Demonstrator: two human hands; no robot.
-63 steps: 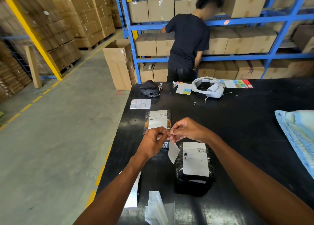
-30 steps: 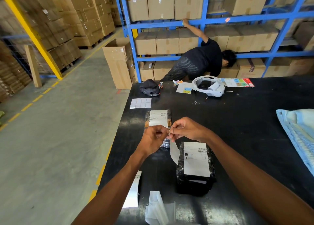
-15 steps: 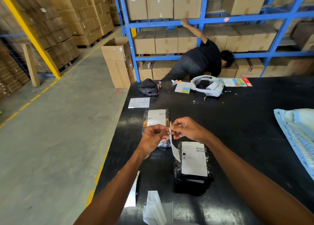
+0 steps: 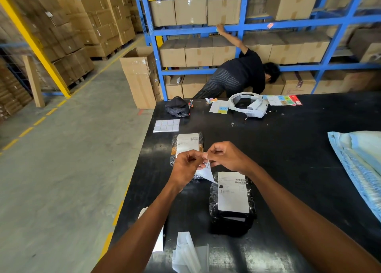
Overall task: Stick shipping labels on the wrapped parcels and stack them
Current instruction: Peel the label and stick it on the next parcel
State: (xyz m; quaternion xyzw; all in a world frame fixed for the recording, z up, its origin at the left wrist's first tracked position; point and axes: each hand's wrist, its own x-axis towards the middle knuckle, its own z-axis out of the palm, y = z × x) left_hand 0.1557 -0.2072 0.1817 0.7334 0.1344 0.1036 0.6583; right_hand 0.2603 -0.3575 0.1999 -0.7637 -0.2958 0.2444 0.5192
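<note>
A white shipping label (image 4: 206, 172) hangs in the air between my two hands above the black table (image 4: 288, 149). My left hand (image 4: 186, 166) and my right hand (image 4: 225, 156) each pinch its top edge, and its lower end curls down. Just below lies a black wrapped parcel (image 4: 231, 217) with a label stuck on top. A second wrapped parcel (image 4: 185, 145), also labelled, lies farther back, partly hidden by my left hand.
Peeled backing sheets (image 4: 185, 252) lie at the table's near edge. A blank label sheet (image 4: 166, 125), a black cap (image 4: 177, 109), a white headset (image 4: 250, 106) and coloured papers (image 4: 282, 100) sit at the back. Blue padded mailers (image 4: 358, 161) lie right. A person (image 4: 237, 75) bends at the blue shelves.
The label has peeled a little farther and its lower end now curls toward the near parcel. My hands stayed in place. The person behind bent down to the lower shelf.
</note>
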